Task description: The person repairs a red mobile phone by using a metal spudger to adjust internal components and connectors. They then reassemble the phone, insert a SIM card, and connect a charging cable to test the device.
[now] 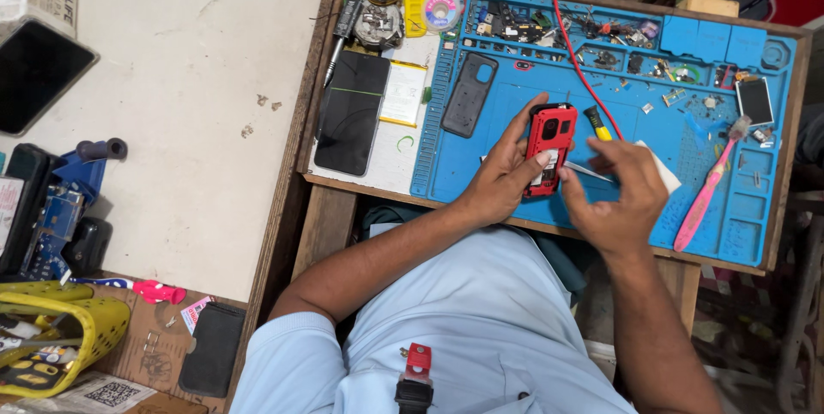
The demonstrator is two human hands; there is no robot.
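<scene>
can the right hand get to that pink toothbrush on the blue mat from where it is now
Probably yes. The right hand is pinching tweezers at the red phone, and the pink toothbrush lies just to its right with bare blue mat between; it would need to free its fingers first.

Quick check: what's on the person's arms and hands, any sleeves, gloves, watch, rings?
Both hands are bare: no gloves on the left hand or the right hand. No watch, band or ring shows on either wrist or on the fingers. Both forearms are uncovered. The left arm comes out of a short, pale blue shirt sleeve that ends above the elbow; the right sleeve is out of view.
</scene>
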